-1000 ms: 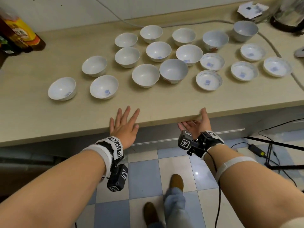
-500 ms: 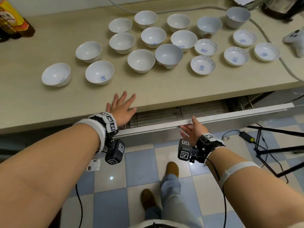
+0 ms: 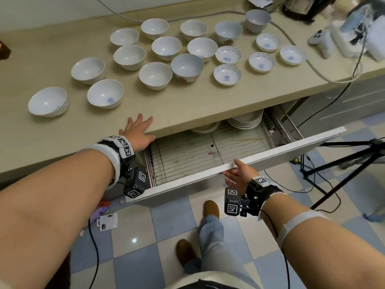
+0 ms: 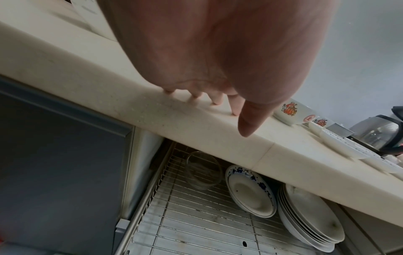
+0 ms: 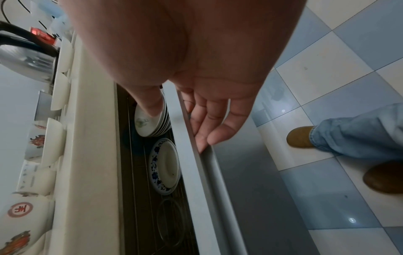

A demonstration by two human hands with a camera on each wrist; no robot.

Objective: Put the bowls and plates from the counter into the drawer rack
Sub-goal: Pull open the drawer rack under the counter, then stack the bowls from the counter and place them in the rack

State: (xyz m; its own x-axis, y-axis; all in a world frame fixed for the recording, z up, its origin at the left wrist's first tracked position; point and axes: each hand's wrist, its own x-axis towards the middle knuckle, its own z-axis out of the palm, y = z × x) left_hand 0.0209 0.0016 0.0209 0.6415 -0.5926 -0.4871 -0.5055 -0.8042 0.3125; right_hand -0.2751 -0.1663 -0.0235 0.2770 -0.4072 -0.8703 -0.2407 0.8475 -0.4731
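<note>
Several white bowls [image 3: 155, 75] stand spread over the beige counter [image 3: 41, 132], with several small blue-patterned plates [image 3: 227, 74] to their right. Below, the drawer is pulled out and its wire rack [image 3: 198, 159] shows. Stacked plates [image 3: 245, 119] lie at the rack's back, half under the counter; a blue-rimmed plate [image 4: 248, 191] and a glass bowl [image 4: 202, 172] lie beside them. My left hand [image 3: 138, 130] rests flat on the counter edge. My right hand [image 3: 237, 174] holds the white drawer front [image 3: 291, 149], thumb over its top, fingers [image 5: 209, 124] in the handle groove.
A kettle [image 3: 300, 5], a white controller [image 3: 320, 38] and a grey cable [image 3: 325, 78] sit at the counter's right end. A black tripod [image 3: 343, 161] stands on the tiled floor right of the drawer. My feet [image 3: 210, 207] are just in front of the drawer.
My right hand has pulled the drawer out from shut to well open, which uncovers the rack and plates. The left hand stayed on the counter edge.
</note>
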